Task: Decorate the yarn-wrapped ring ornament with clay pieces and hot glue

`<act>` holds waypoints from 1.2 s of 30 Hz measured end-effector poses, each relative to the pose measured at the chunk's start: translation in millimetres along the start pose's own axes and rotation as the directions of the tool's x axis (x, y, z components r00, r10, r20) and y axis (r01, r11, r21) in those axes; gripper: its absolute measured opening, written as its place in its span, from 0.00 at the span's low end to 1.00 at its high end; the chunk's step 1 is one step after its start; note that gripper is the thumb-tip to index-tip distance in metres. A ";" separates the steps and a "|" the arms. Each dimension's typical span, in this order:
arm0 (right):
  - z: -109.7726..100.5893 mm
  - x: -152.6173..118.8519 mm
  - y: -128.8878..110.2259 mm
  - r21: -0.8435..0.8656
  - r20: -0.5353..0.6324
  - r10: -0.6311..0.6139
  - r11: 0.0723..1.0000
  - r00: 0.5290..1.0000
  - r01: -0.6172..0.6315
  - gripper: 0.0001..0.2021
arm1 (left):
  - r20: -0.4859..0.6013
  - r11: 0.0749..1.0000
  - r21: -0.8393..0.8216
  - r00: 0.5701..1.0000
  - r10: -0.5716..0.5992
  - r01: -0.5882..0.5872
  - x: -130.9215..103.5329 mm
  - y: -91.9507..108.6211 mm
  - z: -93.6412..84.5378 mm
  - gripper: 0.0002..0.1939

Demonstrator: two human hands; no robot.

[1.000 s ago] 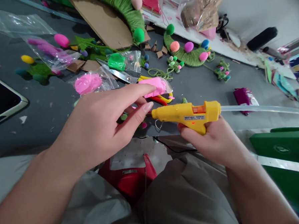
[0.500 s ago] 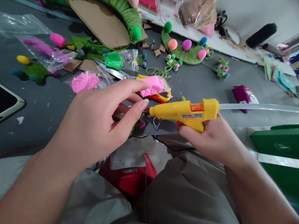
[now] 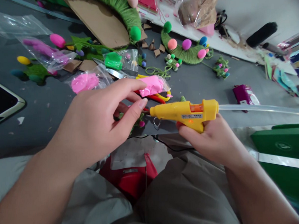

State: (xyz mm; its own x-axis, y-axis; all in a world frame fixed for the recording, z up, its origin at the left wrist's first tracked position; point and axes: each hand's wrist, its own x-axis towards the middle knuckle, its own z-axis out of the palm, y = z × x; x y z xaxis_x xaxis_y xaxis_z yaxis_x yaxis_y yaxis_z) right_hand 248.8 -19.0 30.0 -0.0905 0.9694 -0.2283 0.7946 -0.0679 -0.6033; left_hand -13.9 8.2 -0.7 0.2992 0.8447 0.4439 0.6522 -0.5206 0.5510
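My right hand (image 3: 214, 137) is wrapped round the handle of a yellow hot glue gun (image 3: 182, 112), whose small orange light glows. A long clear glue stick (image 3: 255, 108) runs out of its back. The metal nozzle points left, close to the thumb of my left hand (image 3: 96, 119). That hand is curled round a small green yarn piece with coloured balls (image 3: 141, 121), mostly hidden behind the fingers. Whether the nozzle touches the piece I cannot tell. Just beyond the fingers lie a bag of pink clay (image 3: 153, 85) and scissors with red and yellow handles (image 3: 158, 98).
Two green yarn-wrapped arcs with coloured balls (image 3: 190, 55) (image 3: 122, 13) lie at the back. Bags of green clay (image 3: 113, 60) and pink clay (image 3: 84, 83) are left of centre. A tablet-like device (image 3: 3, 104) sits at left, a purple packet (image 3: 245, 94) at right, green boxes (image 3: 280, 145) below it.
Almost nothing differs. Both hands and the glue gun hold nearly the same position, with only a very slight shift of the view.
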 end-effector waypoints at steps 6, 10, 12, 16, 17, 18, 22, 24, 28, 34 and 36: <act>-1.1 -1.2 -3.5 -0.080 0.024 -0.052 0.995 0.998 0.053 0.11 | 0.001 1.000 0.006 1.000 0.013 -0.013 1.5 -0.4 0.4 0.17; -3.0 -3.7 -3.4 -0.168 0.036 -0.100 0.980 0.994 0.104 0.13 | 0.022 1.000 0.014 1.000 0.018 -0.019 2.5 -0.6 1.6 0.18; -4.2 -5.7 -1.6 -0.189 0.023 -0.099 0.977 0.995 0.102 0.12 | 0.018 1.000 0.013 1.000 0.024 -0.024 2.7 0.2 1.3 0.18; -7.7 -8.0 5.2 -0.100 -0.084 -0.047 0.994 0.995 0.039 0.04 | 0.026 0.999 0.023 0.998 0.049 -0.049 3.1 2.4 -3.8 0.18; -8.9 -7.8 6.9 -0.066 -0.109 -0.040 0.997 0.993 0.033 0.03 | 0.025 0.998 0.028 0.998 0.056 -0.057 3.3 2.7 -5.6 0.18; -10.3 -7.4 8.4 -0.038 -0.127 -0.037 0.999 0.991 0.033 0.04 | 0.025 0.997 0.034 0.998 0.062 -0.063 3.5 2.9 -7.3 0.17; -15.4 -5.4 11.1 -0.009 -0.165 -0.054 0.999 0.985 0.053 0.05 | 0.051 0.991 0.068 0.993 0.108 -0.111 4.3 1.8 -10.8 0.07; -16.7 -5.3 11.6 -0.018 -0.169 -0.048 0.999 0.985 0.046 0.06 | 0.087 0.988 0.070 0.987 0.134 -0.141 4.3 0.3 -10.7 0.07; -17.9 -6.4 14.7 -0.034 -0.188 -0.041 0.999 0.981 0.035 0.06 | 0.126 0.984 0.086 0.981 0.146 -0.158 4.1 -2.6 -9.0 0.09; -22.8 -5.5 23.0 -0.028 -0.243 -0.078 0.997 0.967 0.074 0.05 | 0.147 0.980 0.081 0.975 0.166 -0.179 4.8 -4.8 -3.2 0.07; -23.8 -5.1 24.8 -0.021 -0.265 -0.069 0.998 0.962 0.065 0.05 | 0.147 0.977 0.107 0.975 0.169 -0.186 3.9 -5.7 -1.9 0.08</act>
State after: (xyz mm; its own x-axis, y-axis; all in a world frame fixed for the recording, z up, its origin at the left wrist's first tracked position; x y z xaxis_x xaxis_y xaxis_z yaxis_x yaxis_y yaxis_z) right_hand 283.4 -20.0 34.4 0.0173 0.9996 0.0243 0.7994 0.0007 -0.6008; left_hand -17.8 14.2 -0.7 0.5042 0.7534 0.4220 0.6561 -0.6520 0.3801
